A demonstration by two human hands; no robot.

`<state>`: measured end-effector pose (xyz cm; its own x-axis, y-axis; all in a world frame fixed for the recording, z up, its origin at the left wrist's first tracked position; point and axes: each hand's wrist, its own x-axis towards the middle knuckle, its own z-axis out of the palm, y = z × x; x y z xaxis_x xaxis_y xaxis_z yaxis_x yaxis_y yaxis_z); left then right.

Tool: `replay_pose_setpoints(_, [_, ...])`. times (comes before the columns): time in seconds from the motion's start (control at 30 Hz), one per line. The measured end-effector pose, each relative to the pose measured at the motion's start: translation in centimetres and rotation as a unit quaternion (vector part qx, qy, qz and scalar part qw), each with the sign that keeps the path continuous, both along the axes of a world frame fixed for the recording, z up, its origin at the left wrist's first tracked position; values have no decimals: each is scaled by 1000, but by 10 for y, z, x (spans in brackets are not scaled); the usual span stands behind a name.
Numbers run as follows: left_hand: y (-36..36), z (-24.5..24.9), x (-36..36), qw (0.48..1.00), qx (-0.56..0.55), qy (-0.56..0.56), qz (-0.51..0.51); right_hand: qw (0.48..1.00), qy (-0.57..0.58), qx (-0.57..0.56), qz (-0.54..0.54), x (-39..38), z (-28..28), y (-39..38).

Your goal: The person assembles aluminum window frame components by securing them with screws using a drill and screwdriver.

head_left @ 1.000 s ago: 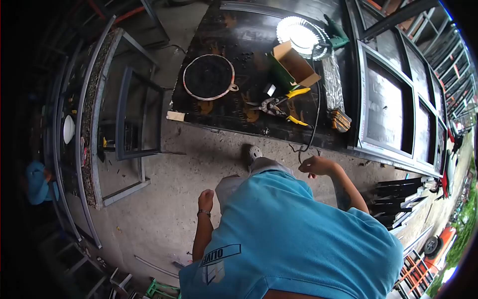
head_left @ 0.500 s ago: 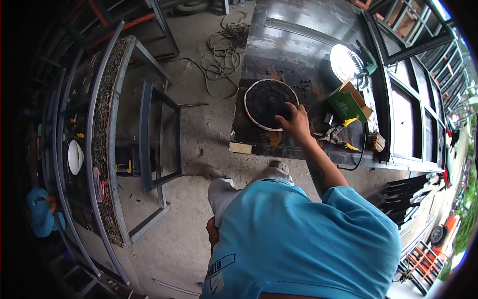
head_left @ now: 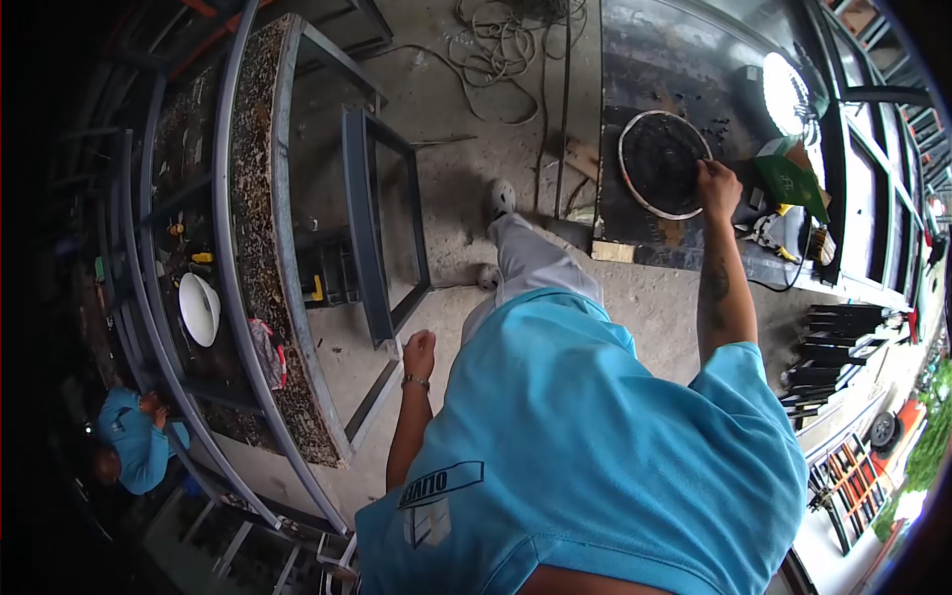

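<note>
My right hand (head_left: 719,188) is closed, its fingertips pinched together at the right edge of a round dark dish-like thing (head_left: 659,159) with a pale rim. What the fingers hold, if anything, is hidden. The round thing lies on a dark worktable (head_left: 645,248). To the right of that hand are a green cardboard box (head_left: 788,180) and yellow-handled snips (head_left: 764,233). My left hand (head_left: 419,355) hangs loosely curled beside my body, near a grey metal frame (head_left: 369,238), with nothing showing in it.
On the left, long metal bars lie over a speckled-edged table (head_left: 263,198) with a white bowl (head_left: 199,309). Another person (head_left: 134,436) in blue works beyond it. Rope (head_left: 496,45) lies on the floor. A white ribbed round item (head_left: 783,94) stands at the worktable's back.
My right hand's spread fingers have closed at the round thing's edge. My left hand has come out from beside my body. My view has shifted left, and one foot has stepped forward.
</note>
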<state>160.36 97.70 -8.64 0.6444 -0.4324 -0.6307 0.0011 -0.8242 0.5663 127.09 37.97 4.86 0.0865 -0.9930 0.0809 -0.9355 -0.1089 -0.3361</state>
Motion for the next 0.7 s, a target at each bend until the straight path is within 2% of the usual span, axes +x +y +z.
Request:
replay_pose_setpoints(0.13, [-88,41,50,999,-20,8,-45,995,-11,40,-88,18,10,-7])
replay_pose_setpoints(0.27, [-148,21,125,979,-37,8,-201,993,-36,69,-92,18,17,-29])
replay_pose_setpoints(0.3, [-153,7,150,980,-2,29,-196,991,-51,55,-114,23,22,-35])
replay_pose_setpoints(0.33, [-170,15,168,978,4,11,-210,987,-72,40,-136,17,12,-44])
replay_pose_setpoints(0.37, [-181,15,188,982,4,17,-187,978,-88,7,-191,22,20,-48])
replay_pose_setpoints(0.43, [-203,17,224,991,14,55,-120,967,-105,-58,-225,18,17,-59])
replay_pose_setpoints(0.5, [-241,33,245,994,35,92,-48,960,-80,-64,-259,13,5,-76])
replay_pose_setpoints(0.57, [-277,37,251,996,36,81,-25,956,-99,-26,-275,12,-3,-93])
replay_pose_setpoints(0.6, [-291,41,256,997,42,65,5,953,-62,-30,-294,19,-7,-101])
replay_pose_setpoints(0.63, [-302,41,262,997,34,64,-12,951,-29,-30,-308,33,-14,-108])
replay_pose_setpoints(0.67, [-315,37,266,997,25,63,-28,956,-20,19,-292,46,-9,-109])
replay_pose_setpoints(0.7, [-330,39,270,995,15,59,-81,963,25,47,-263,55,-5,-111])
